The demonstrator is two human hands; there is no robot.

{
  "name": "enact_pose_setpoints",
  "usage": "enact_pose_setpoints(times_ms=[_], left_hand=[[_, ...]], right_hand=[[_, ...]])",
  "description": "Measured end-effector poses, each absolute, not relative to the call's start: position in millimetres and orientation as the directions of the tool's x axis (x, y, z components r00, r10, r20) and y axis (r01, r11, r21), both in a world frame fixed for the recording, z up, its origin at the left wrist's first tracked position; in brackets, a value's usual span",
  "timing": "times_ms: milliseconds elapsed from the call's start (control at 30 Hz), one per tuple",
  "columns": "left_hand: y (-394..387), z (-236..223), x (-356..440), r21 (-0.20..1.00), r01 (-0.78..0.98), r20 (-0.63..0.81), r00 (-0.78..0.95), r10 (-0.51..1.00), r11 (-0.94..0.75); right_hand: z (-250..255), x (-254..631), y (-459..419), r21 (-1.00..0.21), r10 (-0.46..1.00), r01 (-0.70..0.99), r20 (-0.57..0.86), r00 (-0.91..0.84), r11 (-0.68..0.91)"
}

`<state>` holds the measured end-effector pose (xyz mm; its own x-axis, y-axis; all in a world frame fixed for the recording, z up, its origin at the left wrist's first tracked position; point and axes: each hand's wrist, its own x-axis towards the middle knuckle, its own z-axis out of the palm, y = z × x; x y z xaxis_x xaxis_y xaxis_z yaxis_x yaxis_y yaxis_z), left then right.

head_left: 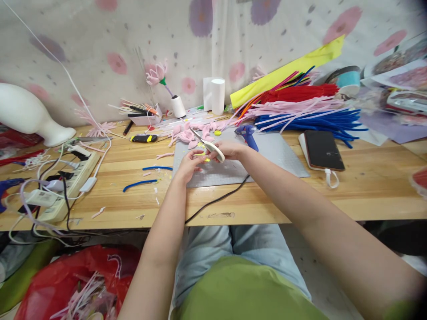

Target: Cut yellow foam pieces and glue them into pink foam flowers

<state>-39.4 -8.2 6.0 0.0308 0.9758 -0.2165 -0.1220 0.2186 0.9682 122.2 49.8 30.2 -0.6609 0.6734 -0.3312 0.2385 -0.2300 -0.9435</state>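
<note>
- I take 12 o'clock as straight away from me across the counter (120, 204).
- Right hand (228, 150): closed on the scissors (208, 146). Their long axis runs from the handles at 4 o'clock to the tip between 10 and 11. I cannot tell whether the blades are parted.
- Left hand (189, 165): fingertips pinch a small yellow piece (204, 156), at 2 o'clock from that hand and between 8 and 9 from the right. The left hand is the nearer; I cannot tell whether the hands touch.
- Surface: both work above a gray mat (276, 144) on the wooden counter.
- Room: pink petals (188, 137) lie at 11 o'clock from the hands, a blue glue gun (247, 134) at 2; a flowered curtain (160, 26) hangs beyond at 12.
</note>
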Motion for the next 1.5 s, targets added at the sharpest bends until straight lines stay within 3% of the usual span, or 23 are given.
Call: enact_pose_setpoints(times_ms=[200,367,533,700,833,1000,1367,1500], left_hand=[[-9.4,6.7,-39.9,0.952,-0.160,-0.247,0.106,0.963,0.261],[-8.0,5.3,-37.9,0.950,-0.180,-0.253,0.045,0.966,0.257],[-4.3,13.2,-41.5,0.828,-0.491,-0.379,-0.133,0.916,0.271],[0.6,20.2,-50.0,0.578,-0.770,-0.491,-0.064,0.869,0.270],[5.2,16.7,-53.6,0.498,-0.840,-0.532,-0.099,0.841,0.216],[7.5,13.1,-54.1,0.491,-0.860,-0.536,-0.174,0.826,0.137],[9.2,12.3,-48.8,0.567,-0.819,-0.517,-0.268,0.813,0.091],[9.5,10.8,-48.8,0.601,-0.794,-0.501,-0.285,0.817,0.091]], right_hand=[[29.2,127.8,55.5,-0.938,0.648,0.269,-0.345,-0.679,-0.218],[28.6,124.9,56.9,-0.939,0.668,0.263,-0.344,-0.660,-0.223],[32.6,131.1,51.9,-0.968,0.789,0.090,-0.242,-0.565,-0.233],[36.3,156.6,46.3,-0.958,0.548,0.181,-0.277,-0.789,-0.224],[35.8,168.0,43.4,-0.953,0.363,0.244,-0.295,-0.884,-0.181],[33.1,164.5,38.2,-0.965,0.298,0.192,-0.239,-0.924,-0.178],[21.6,145.9,34.1,-0.883,0.351,0.247,-0.395,-0.849,-0.398],[23.2,143.4,30.7,-0.876,0.363,0.223,-0.393,-0.845,-0.428]])
